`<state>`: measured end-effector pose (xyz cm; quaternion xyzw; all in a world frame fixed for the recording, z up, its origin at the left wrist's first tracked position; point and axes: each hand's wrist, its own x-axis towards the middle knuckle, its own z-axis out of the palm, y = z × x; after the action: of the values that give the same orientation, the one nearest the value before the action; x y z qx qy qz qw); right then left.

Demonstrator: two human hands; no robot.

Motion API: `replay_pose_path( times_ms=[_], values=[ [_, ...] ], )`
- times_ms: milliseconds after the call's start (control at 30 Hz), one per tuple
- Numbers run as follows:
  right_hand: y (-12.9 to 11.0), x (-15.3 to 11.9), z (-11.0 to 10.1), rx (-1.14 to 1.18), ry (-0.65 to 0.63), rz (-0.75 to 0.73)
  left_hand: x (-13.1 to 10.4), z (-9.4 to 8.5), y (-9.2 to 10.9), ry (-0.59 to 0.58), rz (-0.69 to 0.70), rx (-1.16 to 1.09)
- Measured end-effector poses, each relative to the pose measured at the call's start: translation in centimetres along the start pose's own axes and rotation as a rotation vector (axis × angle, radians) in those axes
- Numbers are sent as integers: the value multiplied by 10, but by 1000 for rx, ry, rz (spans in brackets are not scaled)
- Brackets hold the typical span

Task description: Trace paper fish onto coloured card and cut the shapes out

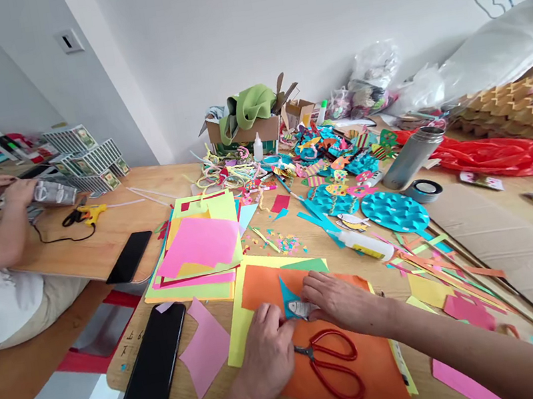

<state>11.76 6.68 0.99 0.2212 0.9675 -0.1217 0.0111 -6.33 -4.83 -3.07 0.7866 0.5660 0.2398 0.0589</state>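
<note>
A small grey-and-white paper fish (300, 309) lies over a piece of blue paper (287, 286), above an orange sheet (375, 371). My left hand (270, 347) is closed, its thumb and finger pinching the lower edge of the blue paper by the fish's head. From the other side my right hand (333, 297) has its fingers curled on the fish's tail end, partly hiding it. Just below both hands, red-handled scissors (336, 367) rest on the orange sheet. Their blade tips are hidden by my left hand.
Stacked coloured paper (200, 244) and a black phone (152, 369) are to the left. A glue bottle (367, 245), blue egg-tray piece (394, 211), metal flask (414, 156) and paper strips lie right. Another person's hands (20, 191) work at the far-left table.
</note>
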Motion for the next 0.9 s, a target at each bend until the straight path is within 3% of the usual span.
replay_pose_path(
  times_ms=[267, 533, 900],
  values=[
    [3, 0, 4, 91, 40, 1, 1, -1, -1, 29, 8, -69],
    [0, -26, -3, 233, 165, 205, 2, -3, 0, 112, 33, -142],
    [-24, -27, 24, 155, 314, 324, 3, -3, -1, 85, 30, -109]
  ],
)
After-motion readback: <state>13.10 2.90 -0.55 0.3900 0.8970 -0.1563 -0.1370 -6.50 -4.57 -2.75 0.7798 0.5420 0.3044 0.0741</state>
